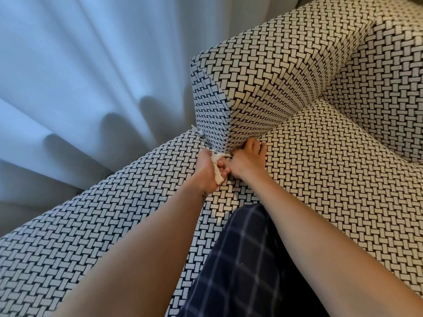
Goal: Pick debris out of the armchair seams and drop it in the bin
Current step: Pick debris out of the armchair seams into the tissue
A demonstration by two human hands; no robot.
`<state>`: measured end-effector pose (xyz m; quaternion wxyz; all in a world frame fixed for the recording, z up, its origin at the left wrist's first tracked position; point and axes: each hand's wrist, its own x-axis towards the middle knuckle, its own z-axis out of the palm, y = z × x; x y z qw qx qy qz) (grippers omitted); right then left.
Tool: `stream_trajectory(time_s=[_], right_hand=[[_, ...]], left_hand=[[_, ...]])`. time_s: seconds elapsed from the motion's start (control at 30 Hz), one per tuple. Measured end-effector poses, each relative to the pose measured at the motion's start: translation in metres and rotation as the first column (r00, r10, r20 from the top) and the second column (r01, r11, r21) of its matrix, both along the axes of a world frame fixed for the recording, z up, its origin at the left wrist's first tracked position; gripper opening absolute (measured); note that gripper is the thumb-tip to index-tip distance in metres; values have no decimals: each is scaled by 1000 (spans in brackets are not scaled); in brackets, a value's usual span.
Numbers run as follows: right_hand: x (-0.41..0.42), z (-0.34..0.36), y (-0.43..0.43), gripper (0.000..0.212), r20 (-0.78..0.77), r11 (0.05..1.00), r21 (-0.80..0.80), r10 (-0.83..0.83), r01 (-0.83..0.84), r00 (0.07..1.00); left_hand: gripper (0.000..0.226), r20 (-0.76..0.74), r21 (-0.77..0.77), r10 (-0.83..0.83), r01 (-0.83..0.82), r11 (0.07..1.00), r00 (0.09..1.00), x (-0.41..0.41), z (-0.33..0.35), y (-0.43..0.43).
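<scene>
Gripping pale debris (217,167) at the armrest (263,76) base, the left hand (206,172) sits beside the right hand (246,162), whose straight fingers (251,144) press into the seam (278,125) there.

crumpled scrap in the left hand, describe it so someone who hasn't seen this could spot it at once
Find the basket-weave armchair and follow the seam where its upright block meets the seat to the block's near corner. There the left hand grips an off-white crumpled scrap. Unlike the patterned fabric around it, it is plain and wrinkled.
</scene>
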<state>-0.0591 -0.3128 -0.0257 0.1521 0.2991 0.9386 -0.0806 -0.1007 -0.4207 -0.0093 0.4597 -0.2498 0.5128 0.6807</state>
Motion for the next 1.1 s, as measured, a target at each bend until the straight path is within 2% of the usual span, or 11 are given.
stream_trajectory(time_s=[0.07,0.2,0.43,0.67,0.77,0.9,1.0,1.1], right_hand=[[-6,-2,0,77,-6,999,-33,-40,40,999],[2,-9,4,59,-145,989,-131,-83,64,986],[10,-10,3,53,-265,986,-160,-94,53,960],[15,-7,-8,53,-193,999,-49,-12,2,981],[12,-1,-13,51,-138,999,6,-33,34,990],[-9,14,-8,36,-15,949,-279,-156,145,988],[-16,13,-1,26,-8,910,-372,-201,184,980],[-14,8,5,18,-29,778,-570,-342,266,939]], left_hand=[[36,-26,-11,4,-5,1000,1000,2,0,0],[41,-21,16,29,-28,999,999,4,-1,2],[41,-13,46,29,-28,999,1000,4,-1,2],[46,-52,-4,-62,62,998,997,1,-5,-1],[45,-48,-15,-66,65,998,997,0,-6,-2],[45,-22,-3,-51,51,999,998,-1,-6,-3],[45,-28,9,-29,29,1000,999,-1,-8,-1],[44,-7,41,21,-21,999,1000,0,-7,2]])
